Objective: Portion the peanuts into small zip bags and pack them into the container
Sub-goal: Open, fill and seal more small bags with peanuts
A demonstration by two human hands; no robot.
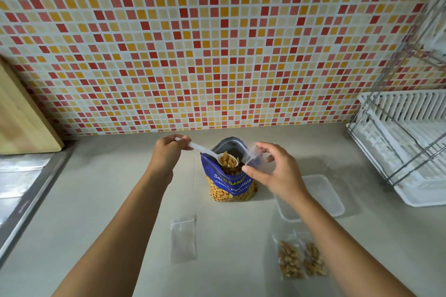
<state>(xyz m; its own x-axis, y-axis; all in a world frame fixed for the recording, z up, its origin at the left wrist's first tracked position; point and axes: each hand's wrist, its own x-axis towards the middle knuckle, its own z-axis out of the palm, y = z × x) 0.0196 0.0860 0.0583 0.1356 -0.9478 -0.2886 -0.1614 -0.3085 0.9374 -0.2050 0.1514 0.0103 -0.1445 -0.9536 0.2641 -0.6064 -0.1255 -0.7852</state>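
A blue peanut bag (229,183) stands open in the middle of the counter. My left hand (169,152) grips the handle of a white plastic spoon (207,152), whose bowl is heaped with peanuts just above the bag's mouth. My right hand (272,169) pinches a small clear zip bag (253,154) beside the spoon's tip. Two filled zip bags (301,259) lie flat at the front right. An empty zip bag (183,239) lies at the front centre. A clear plastic container (323,195) sits behind my right forearm.
A white dish rack with a metal frame (405,137) fills the right side. A wooden cutting board (21,116) leans at the left wall above a steel sink edge (29,200). A mosaic tile wall stands behind the counter.
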